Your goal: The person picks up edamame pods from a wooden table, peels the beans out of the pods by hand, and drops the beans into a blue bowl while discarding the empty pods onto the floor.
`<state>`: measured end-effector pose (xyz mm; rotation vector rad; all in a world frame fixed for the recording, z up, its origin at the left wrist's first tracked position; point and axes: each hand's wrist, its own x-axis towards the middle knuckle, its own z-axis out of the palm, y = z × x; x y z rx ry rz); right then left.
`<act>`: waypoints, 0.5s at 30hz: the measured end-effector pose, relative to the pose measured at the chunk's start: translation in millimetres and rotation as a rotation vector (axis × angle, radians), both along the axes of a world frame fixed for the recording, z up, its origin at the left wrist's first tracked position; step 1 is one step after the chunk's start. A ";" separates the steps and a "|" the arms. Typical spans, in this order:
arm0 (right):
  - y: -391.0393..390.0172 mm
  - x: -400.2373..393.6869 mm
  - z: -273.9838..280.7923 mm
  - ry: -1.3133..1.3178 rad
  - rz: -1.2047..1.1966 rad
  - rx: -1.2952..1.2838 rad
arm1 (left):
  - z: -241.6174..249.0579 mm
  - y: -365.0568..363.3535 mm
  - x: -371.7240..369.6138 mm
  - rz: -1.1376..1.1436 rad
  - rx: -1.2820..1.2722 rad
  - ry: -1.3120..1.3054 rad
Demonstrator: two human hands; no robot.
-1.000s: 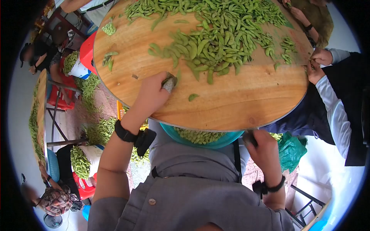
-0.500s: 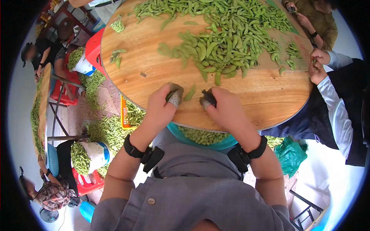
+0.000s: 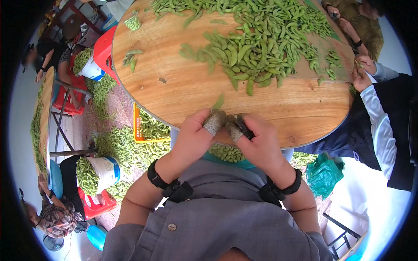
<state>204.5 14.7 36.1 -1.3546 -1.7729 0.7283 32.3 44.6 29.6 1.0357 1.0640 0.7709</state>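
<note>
My left hand [image 3: 194, 132] is closed at the near edge of the round wooden table [image 3: 187, 93], its thumb and fingertips in grey fabric covers. What it pinches, if anything, is hidden. My right hand [image 3: 260, 137], also with a grey cover, is closed round a small black tool [image 3: 246, 127]; its exact kind does not show. The fingertips of both hands nearly touch. A single green soybean pod [image 3: 219, 101] lies just beyond my left fingertips. Farther back spreads a large pile of green pods [image 3: 261, 48]. Below the table edge, a teal basin [image 3: 244, 164] holds pale green pods.
A co-worker's hands [image 3: 361, 76] are at the table's right side. A red stool [image 3: 103, 50] stands against its left edge. Left below are an orange crate [image 3: 137, 126], a white bucket [image 3: 106, 172] of pods and pods on the floor. A green plastic bag [image 3: 324, 176] lies at right.
My hands have come together and drawn back towards my body. The loose pod stays on the table, beyond my left fingertips now. The view has shifted slightly.
</note>
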 end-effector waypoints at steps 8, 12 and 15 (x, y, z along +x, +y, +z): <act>-22.5 16.7 15.5 0.401 0.002 -0.520 | 8.8 -6.3 -11.5 -0.178 -0.092 -0.100; -29.4 18.4 18.9 0.448 0.084 -0.595 | 2.1 -11.1 -6.7 -0.176 -0.009 -0.073; -30.2 20.9 18.2 0.482 0.114 -0.639 | 2.1 -11.1 -4.5 -0.228 0.062 0.028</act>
